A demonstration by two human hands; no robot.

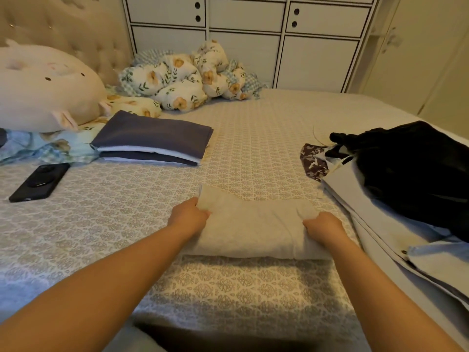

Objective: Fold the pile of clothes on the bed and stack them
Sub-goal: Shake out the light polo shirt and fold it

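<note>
Bed point(121, 224) under a grey-and-white patterned cover, filling most of the view. Tufted beige headboard point(63, 29) along the far left edge. White cabinet point(243, 26) with panelled doors and round finger holes stands behind the far edge; contents not visible. Pale door or wall at far right.

Near edge, centre: cream folded garment point(253, 229), thick, several layers, lying flat on the cover. Left hand point(189, 215) grips its left end, fingers curled into the fabric. Right hand point(323, 228) grips its right end, fingers curled under and clamped on the cloth. Both forearms reach in from the near edge.

Left side, toward the headboard: stack of folded clothes point(152, 141), dark grey on top, a white layer and another dark layer beneath, edges squared. Just beside it, a large pale plush pillow point(43, 87) resting on light blue floral bedding point(45, 148). Black phone point(39, 181) lies face down near the left edge, apart from the stack.

Far edge, centre-left: bunched floral quilt point(187, 77), cream with orange flowers, some blue check showing.

Right edge: pile of unfolded clothes — black garment point(411, 168) on top, pale grey-blue garment point(380, 224) beneath, a brown-and-white patterned piece point(313, 161) sticking out at the pile's left.
</note>
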